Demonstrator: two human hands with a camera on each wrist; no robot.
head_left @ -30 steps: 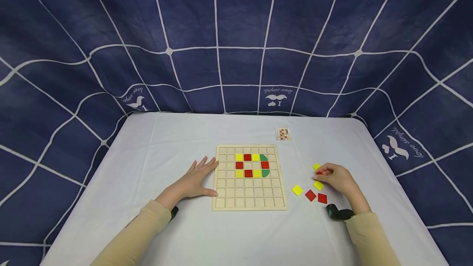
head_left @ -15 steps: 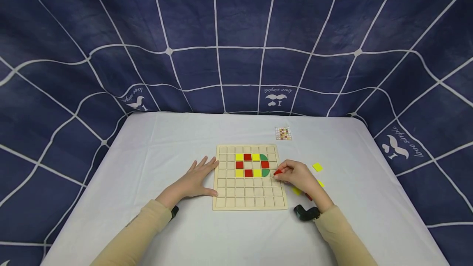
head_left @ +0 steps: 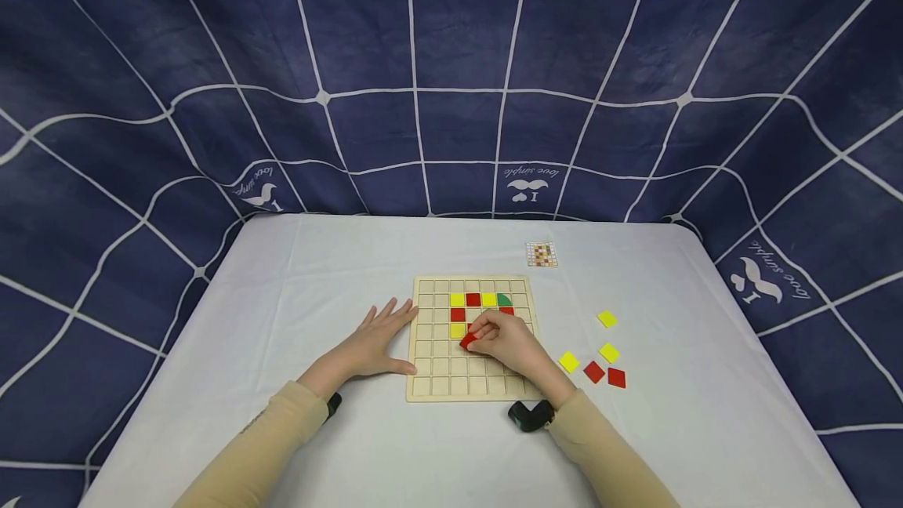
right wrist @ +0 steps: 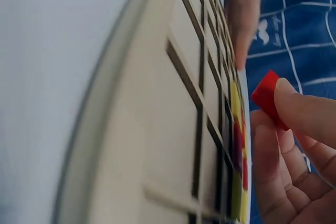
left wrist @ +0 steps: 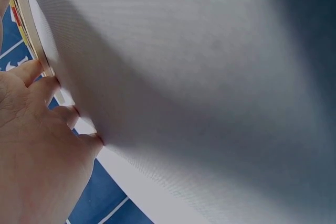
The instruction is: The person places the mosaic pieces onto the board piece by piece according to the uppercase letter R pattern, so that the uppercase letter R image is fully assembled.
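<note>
Head: right hand pinches a red tile over the board middle, just below the yellow/red ring; left hand lies flat, fingers straight, on the worktop touching the board's left edge. Left wrist: palm flat by the board edge, holding nothing. Right wrist: fingers hold the tile tilted, off the board; I'd level it and square it to a cell.
</note>
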